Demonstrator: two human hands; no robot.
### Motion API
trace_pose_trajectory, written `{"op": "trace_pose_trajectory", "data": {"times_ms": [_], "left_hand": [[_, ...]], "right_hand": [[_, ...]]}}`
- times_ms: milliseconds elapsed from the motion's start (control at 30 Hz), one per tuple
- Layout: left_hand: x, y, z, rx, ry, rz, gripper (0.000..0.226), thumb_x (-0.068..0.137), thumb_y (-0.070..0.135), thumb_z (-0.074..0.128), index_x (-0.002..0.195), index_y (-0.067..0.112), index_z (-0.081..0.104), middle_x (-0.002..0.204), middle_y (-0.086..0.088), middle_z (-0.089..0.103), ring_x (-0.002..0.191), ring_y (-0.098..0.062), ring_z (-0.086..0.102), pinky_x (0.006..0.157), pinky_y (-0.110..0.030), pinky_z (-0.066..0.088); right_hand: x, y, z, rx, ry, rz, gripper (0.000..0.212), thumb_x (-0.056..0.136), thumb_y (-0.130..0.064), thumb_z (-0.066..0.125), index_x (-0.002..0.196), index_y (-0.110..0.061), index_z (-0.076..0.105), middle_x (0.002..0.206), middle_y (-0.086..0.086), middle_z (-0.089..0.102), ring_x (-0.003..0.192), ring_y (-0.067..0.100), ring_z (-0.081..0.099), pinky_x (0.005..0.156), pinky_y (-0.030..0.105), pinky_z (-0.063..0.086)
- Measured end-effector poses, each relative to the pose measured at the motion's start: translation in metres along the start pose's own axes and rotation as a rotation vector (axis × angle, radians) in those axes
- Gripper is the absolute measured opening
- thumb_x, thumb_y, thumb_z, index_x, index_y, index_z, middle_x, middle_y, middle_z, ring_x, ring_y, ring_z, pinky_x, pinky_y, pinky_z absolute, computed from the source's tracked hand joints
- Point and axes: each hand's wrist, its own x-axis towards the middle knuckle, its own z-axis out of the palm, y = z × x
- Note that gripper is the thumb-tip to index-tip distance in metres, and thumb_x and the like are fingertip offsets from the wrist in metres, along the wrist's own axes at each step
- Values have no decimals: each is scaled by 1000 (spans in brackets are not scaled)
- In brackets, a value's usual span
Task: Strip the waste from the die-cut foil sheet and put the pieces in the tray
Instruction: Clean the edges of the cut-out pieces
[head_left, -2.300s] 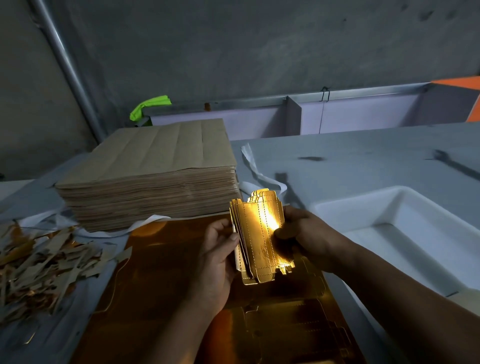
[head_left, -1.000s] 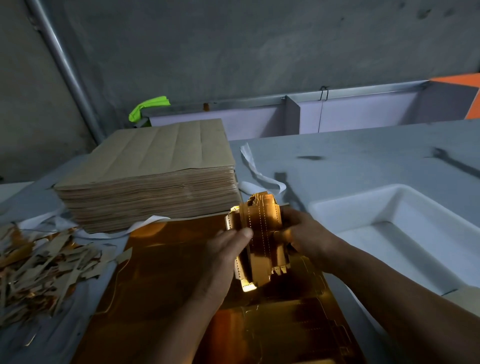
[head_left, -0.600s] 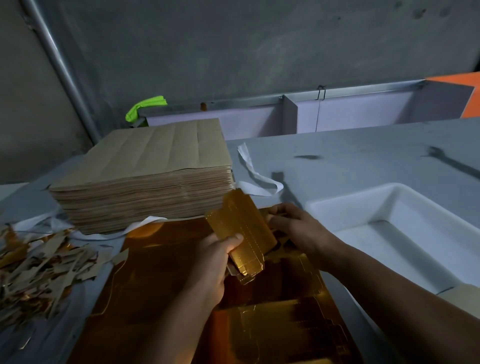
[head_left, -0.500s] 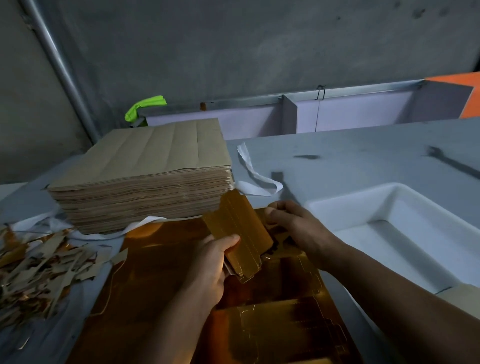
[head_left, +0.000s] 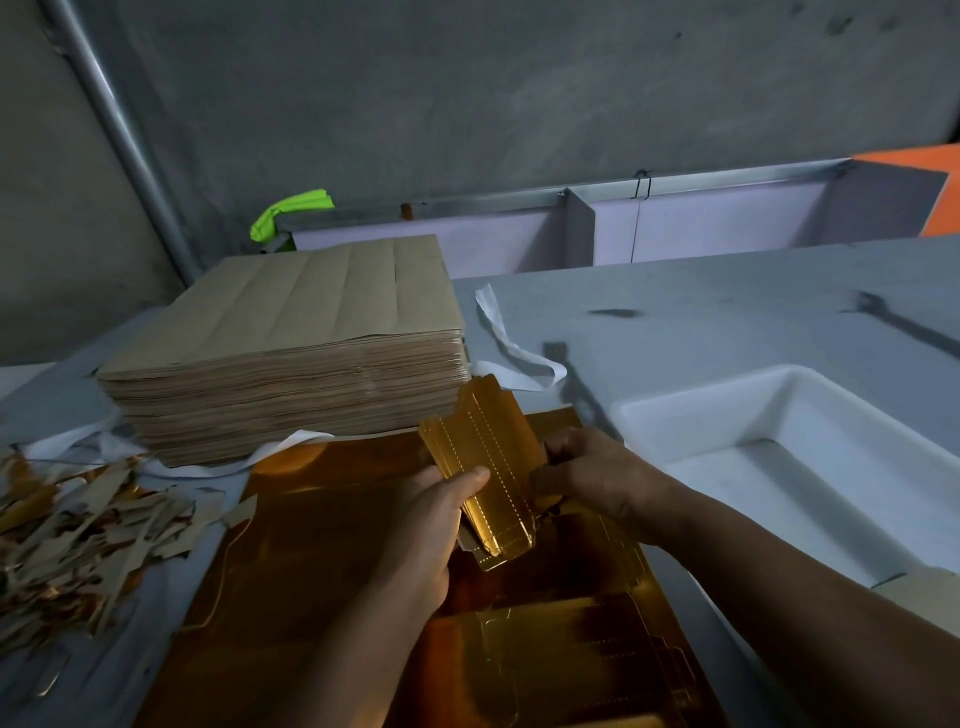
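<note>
Several(?) foil pcs (head_left: 491, 462): L hand (head_left: 428, 527), R hand (head_left: 592, 478)

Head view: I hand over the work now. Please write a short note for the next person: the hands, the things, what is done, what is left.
Left hand grips a bundle of gold pieces above the foil sheet; right hand holds the bundle's right edge.
Tray stands to the right; waste scraps lie to the left.
Done: this bundle is stripped out.
Left: put it in the tray, then strip the rest of the sheet.
</note>
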Motion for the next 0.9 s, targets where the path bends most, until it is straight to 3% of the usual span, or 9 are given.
{"op": "trace_pose_trajectory", "data": {"times_ms": [100,200,367,433,500,567,700,800,900], "left_hand": [[-4,3,0,-39,-13,-24,79,71,57,69,139,22,50,137,-10,54,123,-32,53,104,-54,43],[-3,4,-8,-58,-65,-10,80,69,69,59,137,25,53,130,-11,61,112,-34,63,97,-57,50],[5,6,-27,106,-189,-47,90,71,80,42,113,4,64,104,-20,72,97,-36,70,87,-56,55],[8,8,-32,140,-229,-67,95,67,84,40,118,7,64,111,-20,71,101,-34,69,86,-51,55],[12,10,-36,135,-241,-86,99,64,85,43,135,17,55,128,-19,62,114,-35,62,94,-54,50],[14,13,-40,94,-279,-104,95,66,83,44,143,27,48,132,-17,60,119,-36,59,97,-59,47],[15,19,-46,165,-325,-132,98,60,89,45,137,29,53,132,-16,62,119,-35,59,102,-62,42],[15,22,-44,323,-325,-115,100,53,97,47,135,40,50,140,-14,53,130,-37,47,108,-65,31],[12,26,-39,507,-411,-89,115,55,99,40,146,30,42,142,-11,51,134,-34,42,111,-64,26]], "right_hand": [[2,2,-1,79,31,16,7,87,-9,68,85,-16,70,89,6,73,86,20,72,79,40,60],[3,2,-2,114,98,6,14,87,-8,66,95,-17,71,98,8,73,95,27,69,87,47,58],[3,3,-5,109,191,-51,6,86,-9,63,85,-15,64,82,7,65,78,20,62,64,31,47],[3,3,-5,118,176,-71,16,86,-4,61,77,-18,61,74,5,60,68,16,57,56,26,45],[0,3,-4,127,120,-85,23,86,0,58,76,-21,62,67,0,60,59,10,57,49,21,43],[-3,3,-3,125,59,-99,30,86,4,55,74,-22,64,66,-3,63,60,8,60,53,21,45],[-7,2,-1,-60,-22,-156,33,88,-1,56,66,-25,63,72,0,61,69,14,57,65,30,45],[-9,1,4,-267,-50,-177,31,91,-9,59,67,-29,65,68,-10,63,65,2,59,63,21,47],[-12,-2,6,-357,-63,-177,34,90,-14,61,67,-38,67,74,-12,68,74,3,64,66,18,48]]}}
